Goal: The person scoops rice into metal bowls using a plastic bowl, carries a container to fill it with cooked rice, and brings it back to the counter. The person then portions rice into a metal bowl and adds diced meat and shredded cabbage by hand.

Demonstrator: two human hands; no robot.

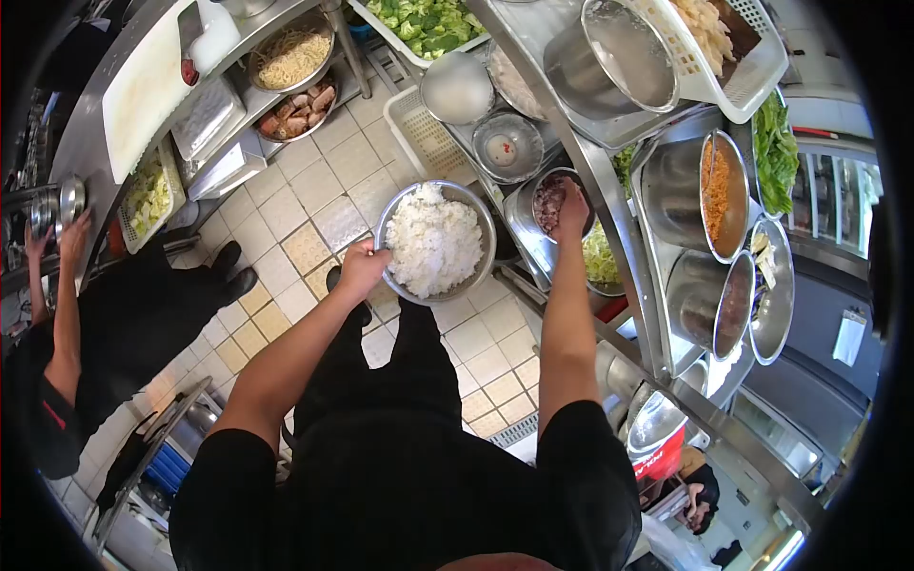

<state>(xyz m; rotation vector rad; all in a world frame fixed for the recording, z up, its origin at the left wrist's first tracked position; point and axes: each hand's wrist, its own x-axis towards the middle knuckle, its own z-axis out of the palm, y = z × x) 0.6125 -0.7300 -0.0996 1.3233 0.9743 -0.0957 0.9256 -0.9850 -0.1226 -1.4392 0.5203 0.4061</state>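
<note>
My left hand (364, 268) grips the rim of a steel bowl (490, 249), with its thumb over the edge. Heaped white rice (433, 238) fills the bowl, which hangs over the tiled floor. On the right, my right hand (571, 211) reaches into a steel container (586, 181) of dark reddish chopped meat (549, 202). Its fingers are bent down into the meat, and their tips are hidden. Beside that container are shredded pale green cabbage (600, 257) and a bowl (507, 147) holding a pale round thing with red bits.
Above the right counter, a shelf carries steel pots, including shredded carrot (716, 195), and green leaves (773, 157). Chopped green vegetables (419, 27) stand at the top. A co-worker (105, 324) handles metal pans (67, 202) at the left counter. A knife (189, 38) lies on a cutting board (143, 95).
</note>
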